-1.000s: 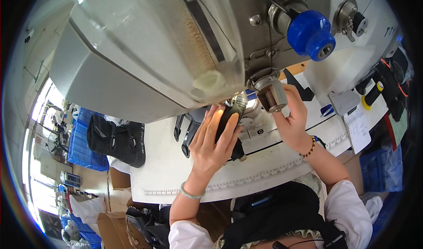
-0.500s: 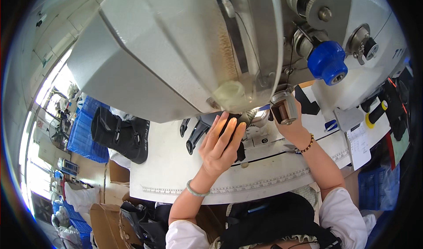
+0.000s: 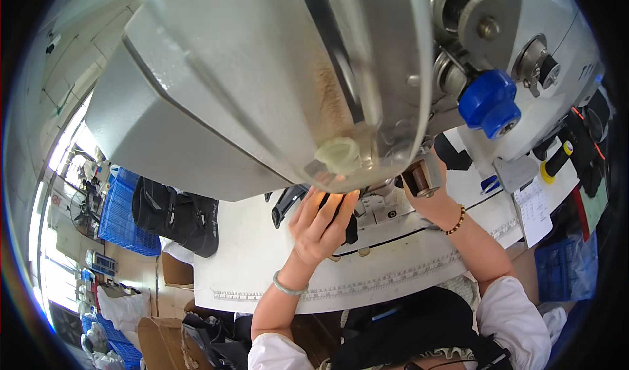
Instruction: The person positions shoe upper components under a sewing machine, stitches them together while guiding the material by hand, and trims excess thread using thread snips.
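My left hand (image 3: 318,224) is bent over a dark workpiece (image 3: 352,231) on the bed of a sewing machine (image 3: 216,108), its fingers side by side on top. The clear guard (image 3: 367,173) in front of the machine head covers its fingertips. A black strap-like part (image 3: 283,206) sticks out to the left of these fingers. My right hand (image 3: 429,205) is at the right of the needle area, behind a metal bobbin-like fitting (image 3: 421,178). Its fingers are hidden there, so what they touch cannot be made out. The needle itself is out of sight.
A black boot (image 3: 190,219) stands left of the white table (image 3: 236,265), near blue crates (image 3: 124,213). Cardboard boxes (image 3: 160,344) are below. On the right lie a paper sheet (image 3: 534,213) and a yellow-ended black spool (image 3: 557,162). A ruler strip (image 3: 393,268) runs along the table's front.
The view has shifted, so the machine head covers more of the picture. My left fingertips and the workpiece are more hidden under it. My right hand stays near the same spot.
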`<action>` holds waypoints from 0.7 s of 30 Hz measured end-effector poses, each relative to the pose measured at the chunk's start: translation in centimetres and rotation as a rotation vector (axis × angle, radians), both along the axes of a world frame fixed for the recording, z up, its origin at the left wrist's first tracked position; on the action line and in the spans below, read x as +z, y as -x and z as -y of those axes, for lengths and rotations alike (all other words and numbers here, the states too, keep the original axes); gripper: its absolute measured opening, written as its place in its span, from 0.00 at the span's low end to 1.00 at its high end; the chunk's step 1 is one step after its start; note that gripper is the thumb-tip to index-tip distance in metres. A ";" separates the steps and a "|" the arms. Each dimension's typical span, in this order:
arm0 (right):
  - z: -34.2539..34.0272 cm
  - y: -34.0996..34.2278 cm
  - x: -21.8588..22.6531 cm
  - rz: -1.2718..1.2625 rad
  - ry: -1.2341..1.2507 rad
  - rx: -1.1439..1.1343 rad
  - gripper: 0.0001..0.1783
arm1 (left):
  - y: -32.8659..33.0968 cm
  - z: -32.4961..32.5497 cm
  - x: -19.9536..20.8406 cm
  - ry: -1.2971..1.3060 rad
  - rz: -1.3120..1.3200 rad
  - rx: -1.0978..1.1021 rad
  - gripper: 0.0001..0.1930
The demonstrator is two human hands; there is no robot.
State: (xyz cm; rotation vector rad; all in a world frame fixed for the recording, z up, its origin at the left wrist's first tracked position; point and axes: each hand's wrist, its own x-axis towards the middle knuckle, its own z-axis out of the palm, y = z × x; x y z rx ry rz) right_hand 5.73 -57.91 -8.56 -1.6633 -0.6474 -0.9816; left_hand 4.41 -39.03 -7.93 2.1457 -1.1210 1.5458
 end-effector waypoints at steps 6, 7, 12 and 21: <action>0.3 -0.3 0.0 0.075 0.119 -0.076 0.17 | -0.3 -0.1 0.2 -0.011 0.007 -0.017 0.13; 0.3 -0.4 0.0 0.109 0.136 -0.090 0.17 | -0.3 -0.2 0.2 -0.021 -0.003 -0.006 0.13; 0.4 -0.3 0.1 0.052 0.095 -0.042 0.16 | -0.1 -0.3 0.3 -0.022 -0.018 -0.016 0.14; 0.4 -0.5 0.0 -0.006 0.069 -0.027 0.16 | -0.3 -0.4 0.2 -0.020 -0.021 -0.010 0.14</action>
